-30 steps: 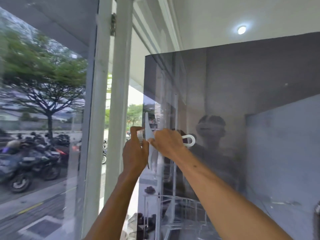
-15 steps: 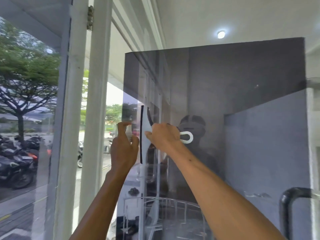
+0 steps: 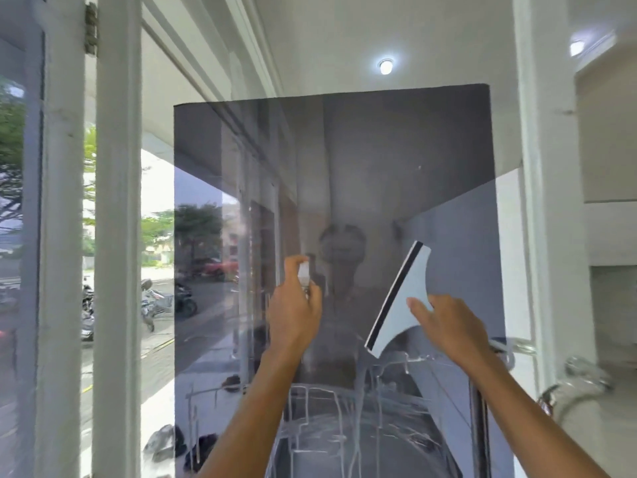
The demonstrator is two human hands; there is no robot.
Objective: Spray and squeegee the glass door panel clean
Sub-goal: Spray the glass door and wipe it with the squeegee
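Glass door panel (image 3: 379, 150) stands upright straight ahead in my feed, most of it dark-tinted and mirroring a person's outline. On the left hand (image 3: 293, 319) I see the fingers (image 3: 315, 298) curled round a small spray bottle (image 3: 304, 272). Only its white head shows above the knuckles, held up near the middle of the panel. On the right hand (image 3: 451, 327) the fingers (image 3: 418, 307) lie over the pale body of the squeegee (image 3: 406, 291) and grip it, with the handle hidden behind the palm. The squeegee is tilted, its top leaning toward the panel's right edge and its black rubber strip facing left. I cannot tell whether the strip touches the glass. Both hands sit at about the same height, well apart. Below them, wet streaks (image 3: 344, 408) run down toward the panel's bottom edge. Beyond the right edge I make out a curved metal door handle (image 3: 568, 391). White frame posts (image 3: 117, 236) stand past the left edge, and parked motorbikes (image 3: 155, 301) show on the street outside. A round ceiling light (image 3: 386, 66) glows above the top edge.
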